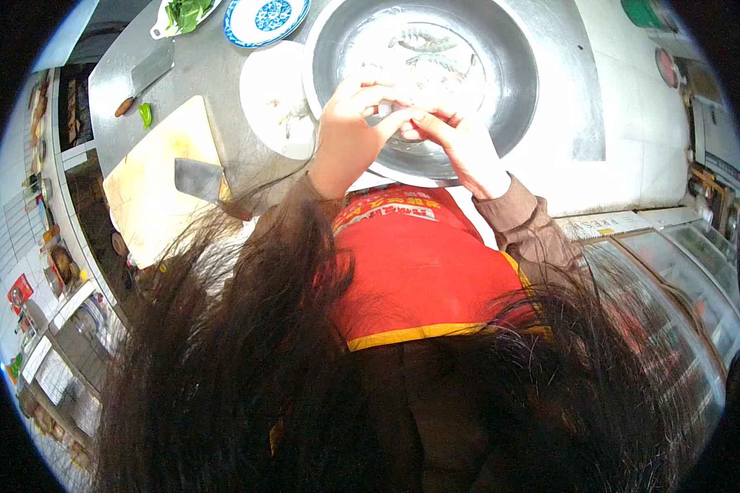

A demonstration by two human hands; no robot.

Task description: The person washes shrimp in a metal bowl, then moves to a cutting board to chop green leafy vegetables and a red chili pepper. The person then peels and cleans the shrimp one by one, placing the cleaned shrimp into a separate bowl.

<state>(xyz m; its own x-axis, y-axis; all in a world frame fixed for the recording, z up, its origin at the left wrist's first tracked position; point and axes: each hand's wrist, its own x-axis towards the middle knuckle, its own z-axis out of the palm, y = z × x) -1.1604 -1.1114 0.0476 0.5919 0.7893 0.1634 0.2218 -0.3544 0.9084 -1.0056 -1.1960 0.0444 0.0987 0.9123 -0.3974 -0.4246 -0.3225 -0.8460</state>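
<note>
Over the near side of a round metal basin (518, 92), both hands meet at the fingertips. My left hand (354, 126) is curled, its thumb and fingers pinching a small pale thing (385, 110), which looks like a shrimp and is mostly hidden by the fingers. My right hand (456, 138) pinches at the same spot, with its thumb against the left thumb's tip. Several grey striped shrimp (438, 58) lie on the basin's bright bottom. Left of the basin, a white plate (262, 92) holds a shrimp (296, 111) near its right edge; glare blurs the detail.
A cleaver (197, 179) lies on a cutting board (154, 185) at the left. Beyond are a green pepper (145, 115), another cleaver (153, 68), a blue-patterned plate (240, 28) and a dish of leafy greens (185, 13). A glass-topped case (666, 265) stands at the right.
</note>
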